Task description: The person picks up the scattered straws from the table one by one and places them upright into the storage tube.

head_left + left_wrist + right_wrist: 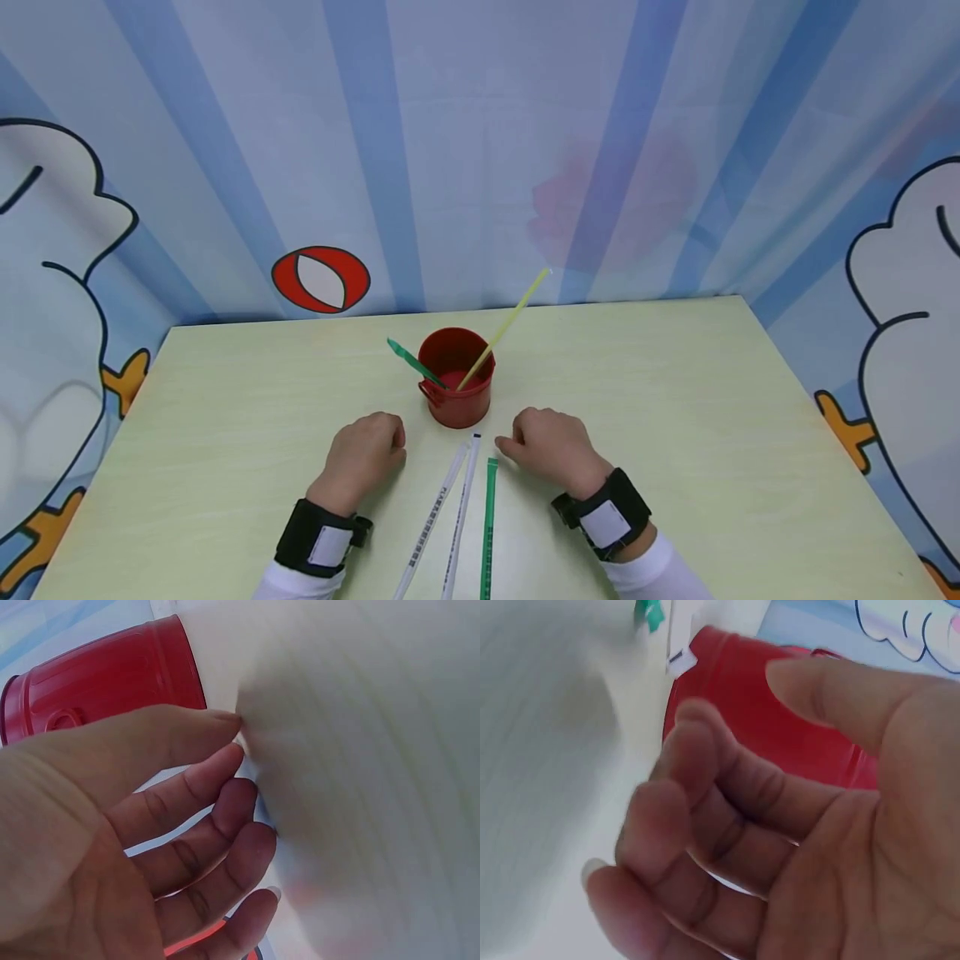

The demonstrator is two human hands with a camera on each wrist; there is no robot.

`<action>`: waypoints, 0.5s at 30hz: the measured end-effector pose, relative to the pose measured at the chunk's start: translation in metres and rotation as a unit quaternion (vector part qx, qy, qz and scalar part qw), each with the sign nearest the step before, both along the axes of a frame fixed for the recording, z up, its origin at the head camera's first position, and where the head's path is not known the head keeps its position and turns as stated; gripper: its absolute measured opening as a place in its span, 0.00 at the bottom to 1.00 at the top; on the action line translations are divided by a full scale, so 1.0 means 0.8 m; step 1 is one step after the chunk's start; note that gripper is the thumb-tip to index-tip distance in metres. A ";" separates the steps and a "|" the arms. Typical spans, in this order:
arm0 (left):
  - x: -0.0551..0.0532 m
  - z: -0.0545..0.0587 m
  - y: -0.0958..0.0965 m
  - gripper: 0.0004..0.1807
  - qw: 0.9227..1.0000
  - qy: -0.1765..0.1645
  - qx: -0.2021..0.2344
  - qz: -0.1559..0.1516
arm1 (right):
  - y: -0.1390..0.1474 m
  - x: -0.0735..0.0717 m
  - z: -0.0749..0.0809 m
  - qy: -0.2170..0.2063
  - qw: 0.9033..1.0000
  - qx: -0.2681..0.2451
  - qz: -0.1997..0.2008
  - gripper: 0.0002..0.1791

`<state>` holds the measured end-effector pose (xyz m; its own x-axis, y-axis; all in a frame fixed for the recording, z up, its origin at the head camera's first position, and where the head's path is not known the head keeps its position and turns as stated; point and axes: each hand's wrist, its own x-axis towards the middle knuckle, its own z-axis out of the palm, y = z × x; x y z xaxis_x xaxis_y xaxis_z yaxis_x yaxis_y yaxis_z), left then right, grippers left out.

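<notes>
A small red bucket stands upright near the middle of the table. A thin yellow stick leans out of it to the right, and a green stick leans out to the left. In front of the bucket lie two slim white sticks with dark print and a slim green stick. My left hand rests on the table left of them, fingers loosely curled and holding nothing. To their right rests my right hand, likewise loosely curled around nothing. Both wrist views show the bucket beyond the fingers.
The pale table extends to both sides of the hands. Behind it hangs a blue striped cloth with a red and white ball printed on it. Cartoon figures appear on the cloth at left and right.
</notes>
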<state>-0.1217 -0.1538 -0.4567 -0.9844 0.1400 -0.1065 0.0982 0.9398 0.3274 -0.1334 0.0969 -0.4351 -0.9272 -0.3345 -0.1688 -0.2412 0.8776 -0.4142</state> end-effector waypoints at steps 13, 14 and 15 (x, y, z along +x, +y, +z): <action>-0.002 -0.001 -0.002 0.09 1.000 -0.003 0.001 -0.002 | -0.033 0.022 -0.019 -0.056 0.992 0.085 0.074 0.26; -0.002 -0.001 -0.002 0.09 1.000 -0.004 0.001 -0.002 | -0.034 0.023 -0.020 -0.058 0.992 0.088 0.075 0.25; -0.002 -0.001 -0.002 0.09 1.000 -0.006 0.001 -0.001 | -0.036 0.024 -0.020 -0.057 0.991 0.092 0.077 0.25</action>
